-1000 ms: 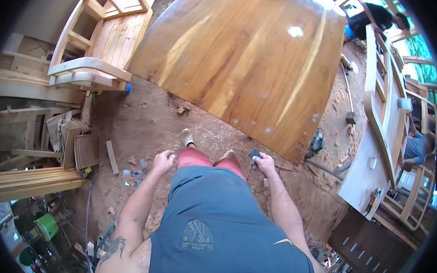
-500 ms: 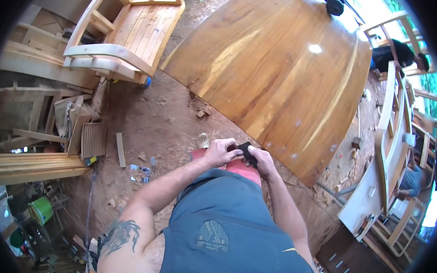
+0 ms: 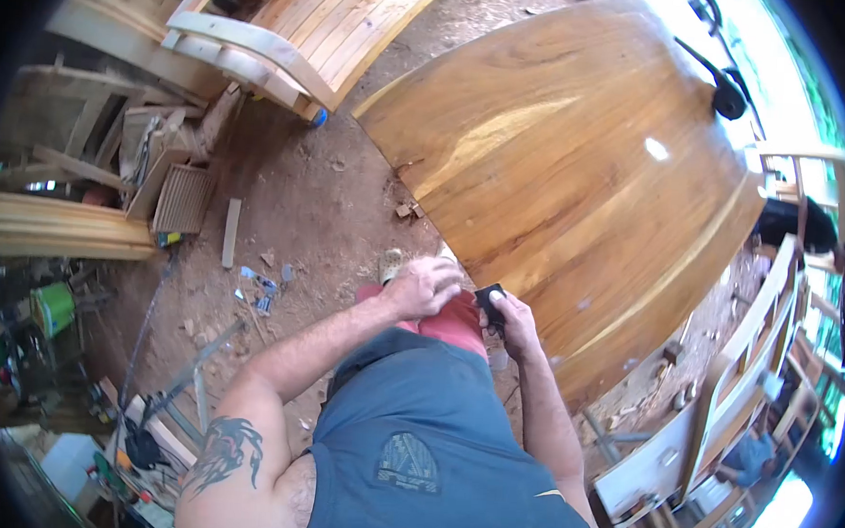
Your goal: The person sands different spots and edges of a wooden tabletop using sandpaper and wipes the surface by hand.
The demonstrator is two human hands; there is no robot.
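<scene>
Currently, the right hand (image 3: 515, 324) is gripping a small black block (image 3: 489, 298) between thumb and fingers, while the left hand (image 3: 421, 288) is hanging just beside it, fingers apart and loosely bent; nothing is showing in the left hand, though its palm is facing out of view. The block is sitting in front of the body, near the close edge of the wooden tabletop (image 3: 541, 194); whether it is touching that edge cannot be determined. Judging from this position, the step in hand is a handling of the block, and any further move is calling for a secure right-hand hold, with the left hand free to assist. Farther out, the tabletop's glossy surface is reflecting light, and a black wheel-like part (image 3: 729, 100) is showing at its far side. At upper left, a slatted wooden seat (image 3: 348, 40) is standing near the tabletop's corner. Wood scraps are lying on the bare ground (image 3: 293, 185), and at right a pale wooden frame (image 3: 712, 394) is leaning near a blurred person in blue (image 3: 747, 458).
</scene>
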